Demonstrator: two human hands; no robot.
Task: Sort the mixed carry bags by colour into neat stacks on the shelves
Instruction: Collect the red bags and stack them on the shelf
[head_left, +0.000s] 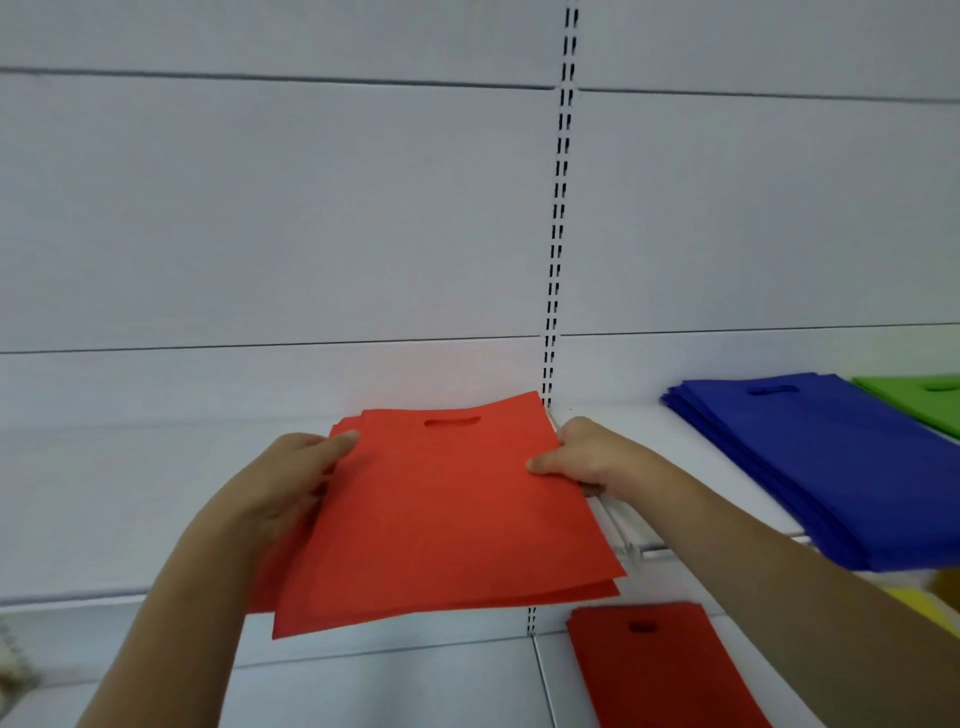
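The left hand (291, 478) grips the left edge of a thin stack of flat orange-red fabric carry bags (447, 514), fingers curled round it. The right hand (582, 457) pinches the right edge, thumb on top. The stack hangs between the 2 hands, above the lower white metal shelf (363, 686).

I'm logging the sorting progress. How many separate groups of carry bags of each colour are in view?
Red: 2, the bunch held in both hands and the stack on the lower shelf
Blue: 1 stack
Green: 1 stack
Yellow: 1, only a corner visible
Total: 5
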